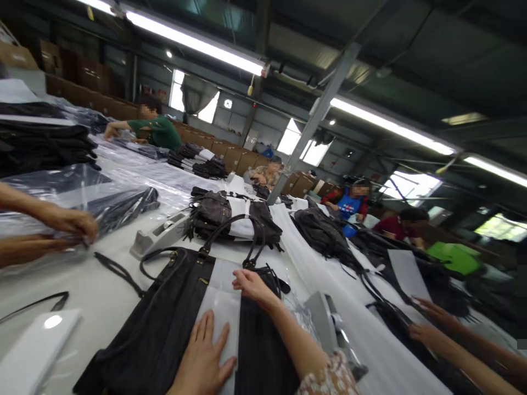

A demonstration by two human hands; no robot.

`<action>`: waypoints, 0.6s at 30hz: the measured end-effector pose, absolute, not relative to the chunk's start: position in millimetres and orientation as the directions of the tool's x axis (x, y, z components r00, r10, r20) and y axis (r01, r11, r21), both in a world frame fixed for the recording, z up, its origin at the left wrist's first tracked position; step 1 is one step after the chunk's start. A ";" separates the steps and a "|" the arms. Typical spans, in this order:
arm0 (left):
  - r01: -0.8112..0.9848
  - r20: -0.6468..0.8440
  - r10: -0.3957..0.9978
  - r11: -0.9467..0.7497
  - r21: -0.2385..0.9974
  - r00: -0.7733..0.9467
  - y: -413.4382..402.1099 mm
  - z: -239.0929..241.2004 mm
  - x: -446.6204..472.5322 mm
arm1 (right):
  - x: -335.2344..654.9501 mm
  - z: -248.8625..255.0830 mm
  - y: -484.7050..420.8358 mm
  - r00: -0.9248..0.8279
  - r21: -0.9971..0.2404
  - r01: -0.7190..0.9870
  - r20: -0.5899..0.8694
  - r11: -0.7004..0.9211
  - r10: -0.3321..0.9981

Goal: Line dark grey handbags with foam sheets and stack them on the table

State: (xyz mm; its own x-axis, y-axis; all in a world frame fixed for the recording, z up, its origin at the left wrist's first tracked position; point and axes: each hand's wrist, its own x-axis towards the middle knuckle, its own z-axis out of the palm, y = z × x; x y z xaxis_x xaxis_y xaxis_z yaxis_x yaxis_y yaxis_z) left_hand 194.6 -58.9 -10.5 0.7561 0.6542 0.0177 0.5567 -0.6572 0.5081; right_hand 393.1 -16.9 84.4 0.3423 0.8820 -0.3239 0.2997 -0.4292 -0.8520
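A black handbag (164, 307) lies flat on the white table in front of me, its two looped handles (233, 222) pointing away. Down its middle runs a white wrapping strip (224, 291). My left hand (203, 351) is open, fingers spread, pressing flat on the lower part of that strip. My right hand (252, 285) is over the strip's upper right edge, near the handle base. Its fingers are bent and drawn together; whatever is between them is too small to make out. A thin black strap (119, 274) trails off the bag's left side.
Grey tape dispensers stand left (160, 236) and right (325, 318). Beyond the bag is a pile of strapped black bags (234, 214). A co-worker's hands (69, 225) handle clear plastic at left; another's (436, 323) work at right. A white slab (39, 345) lies lower left.
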 end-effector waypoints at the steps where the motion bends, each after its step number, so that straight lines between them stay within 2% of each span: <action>1: 0.565 0.043 0.662 -0.670 0.481 0.749 -60.9 -12.4 194.3 | 417.6 102.2 -42.5 0.392 -0.857 0.296 -0.293 -0.421 0.872; 3: 0.582 0.093 0.677 -0.687 0.435 0.730 -64.6 -17.9 194.0 | 468.2 135.5 -107.7 0.563 -0.844 0.296 -0.224 -0.447 0.796; 6: 0.597 0.142 0.689 -0.698 0.395 0.711 -68.7 -28.4 194.0 | 522.8 165.7 -214.8 0.833 -0.763 0.267 -0.125 -0.588 0.539; 8: 0.590 0.172 0.680 -0.714 0.376 0.713 -70.5 -33.4 193.6 | 538.9 166.5 -270.4 0.915 -0.696 0.195 -0.126 -0.691 0.384; 11: 0.585 0.209 0.667 -0.734 0.345 0.715 -72.1 -35.9 192.2 | 544.6 145.9 -311.3 0.939 -0.624 0.072 -0.220 -0.778 0.264; 15: 0.587 0.235 0.656 -0.750 0.304 0.717 -72.2 -37.5 191.2 | 547.2 118.4 -307.4 0.912 -0.561 -0.040 -0.358 -0.827 0.199; 18: 0.578 0.255 0.640 -0.766 0.282 0.724 -71.8 -39.7 191.6 | 551.8 111.6 -296.1 0.896 -0.539 -0.070 -0.404 -0.840 0.185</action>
